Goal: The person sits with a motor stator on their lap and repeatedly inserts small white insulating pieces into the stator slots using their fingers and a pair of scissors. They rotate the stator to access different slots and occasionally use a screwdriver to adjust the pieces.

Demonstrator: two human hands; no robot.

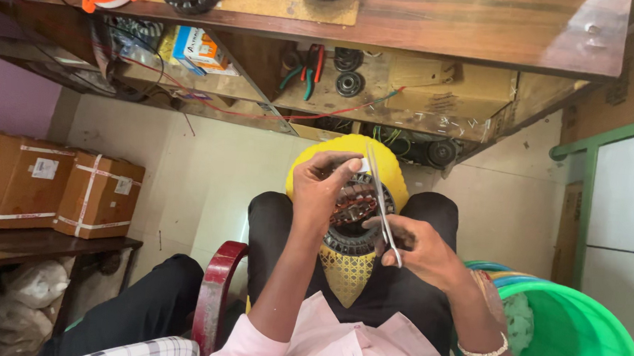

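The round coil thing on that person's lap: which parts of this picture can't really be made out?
- Wound stator, head view: the left hand and scissors cover much of its windings.
- Right hand: its fingers curl around the scissor handles, hiding them.
- Green tub: cut off by the bottom and right edges.
- Pliers under the bench: too small for detail.

The green bucket [585, 348] is glossy, smooth plastic. The workbench [473, 22] is scuffed, varnished wood. The boxes [99, 194] are matt brown cardboard, taped.
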